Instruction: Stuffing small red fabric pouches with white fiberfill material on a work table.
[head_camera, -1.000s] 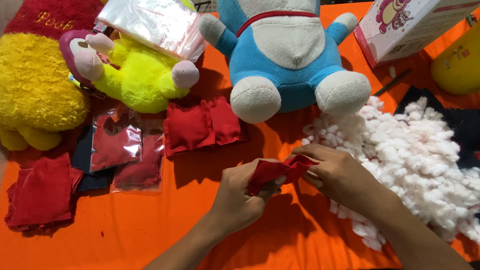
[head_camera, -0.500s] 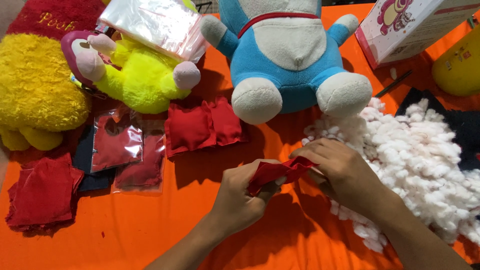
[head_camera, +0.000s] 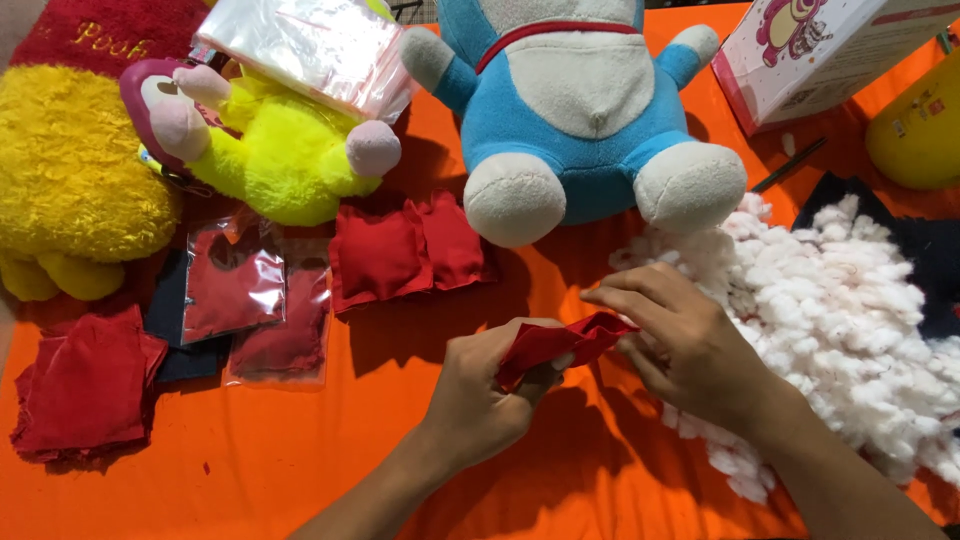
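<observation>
Both hands meet low in the middle. The left hand (head_camera: 480, 395) and right hand (head_camera: 690, 345) pinch a soft red cloth pouch (head_camera: 555, 345). Fluffy white stuffing (head_camera: 850, 320) lies at 3 o'clock.

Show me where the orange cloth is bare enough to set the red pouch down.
Bare orange cloth lies along the near edge, between the stack of red fabric and the left hand. A smaller gap sits under the hands. Crowded: the white stuffing fills the right, and plush toys line the far side.
</observation>
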